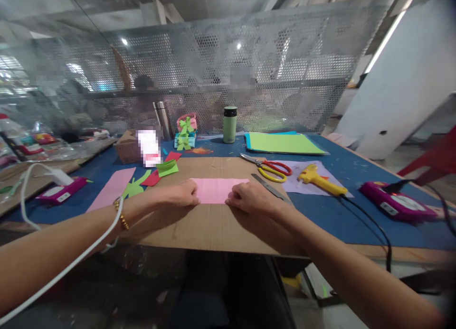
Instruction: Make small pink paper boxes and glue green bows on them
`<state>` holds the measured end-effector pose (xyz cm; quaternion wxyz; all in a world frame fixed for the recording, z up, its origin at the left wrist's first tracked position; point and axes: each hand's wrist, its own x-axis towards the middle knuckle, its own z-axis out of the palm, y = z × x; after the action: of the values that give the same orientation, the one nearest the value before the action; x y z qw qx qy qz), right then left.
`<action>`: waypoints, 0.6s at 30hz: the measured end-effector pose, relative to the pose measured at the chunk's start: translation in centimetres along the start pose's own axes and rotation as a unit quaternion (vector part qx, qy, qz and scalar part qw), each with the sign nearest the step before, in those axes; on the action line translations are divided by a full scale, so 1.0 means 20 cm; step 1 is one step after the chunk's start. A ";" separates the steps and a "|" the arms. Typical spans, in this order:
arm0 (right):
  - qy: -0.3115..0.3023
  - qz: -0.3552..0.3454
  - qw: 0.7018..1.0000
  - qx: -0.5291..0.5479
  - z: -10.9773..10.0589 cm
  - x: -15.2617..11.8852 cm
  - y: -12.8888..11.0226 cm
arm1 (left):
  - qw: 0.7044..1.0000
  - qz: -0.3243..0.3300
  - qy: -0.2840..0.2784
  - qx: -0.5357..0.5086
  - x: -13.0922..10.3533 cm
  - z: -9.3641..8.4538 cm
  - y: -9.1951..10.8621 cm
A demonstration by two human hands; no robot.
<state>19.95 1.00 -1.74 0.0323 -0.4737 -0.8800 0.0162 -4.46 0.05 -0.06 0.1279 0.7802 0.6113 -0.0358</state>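
Note:
A strip of pink paper [213, 190] lies across a sheet of brown cardboard [199, 229], directly in front of me. Its left end is held by my left hand [185, 194], fingers curled closed at the near edge. My right hand [245, 197] is closed the same way on the right end. Just beyond my right hand are a dark utility blade [269, 186] and scissors [272, 170] with red and yellow handles. Pieces of red paper [152, 178] and green paper [167, 167] lie beyond my left forearm, with a green cut-out [134, 186] near the wrist.
A yellow glue gun [322, 179] rests on lilac paper [292, 184] at right. Purple power strips [395, 203] sit at both sides. Behind stand a green bottle [230, 126], a steel flask [163, 120], a small paper craft [185, 132] and stacked coloured sheets [285, 144]. A white cable [85, 255] crosses my left arm.

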 end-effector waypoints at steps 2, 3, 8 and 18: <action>-0.019 0.004 1.000 -0.004 -0.02 0.01 -0.01 | 0.999 0.029 -0.006 0.029 0.01 -0.02 0.07; -0.033 0.009 0.999 -0.002 -0.04 0.01 -0.02 | 0.999 0.042 0.002 0.026 0.02 -0.03 0.11; -0.089 0.035 0.994 0.048 -0.08 0.02 -0.04 | 0.997 0.044 0.019 -0.057 0.03 0.02 0.22; -0.196 0.127 0.968 0.092 -0.19 0.05 -0.17 | 0.995 0.079 0.059 -0.034 0.09 0.13 0.14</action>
<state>16.73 -0.02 2.31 -0.0996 -0.5642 -0.7964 0.1936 -0.98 0.54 -2.43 0.1203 0.8218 0.5554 0.0414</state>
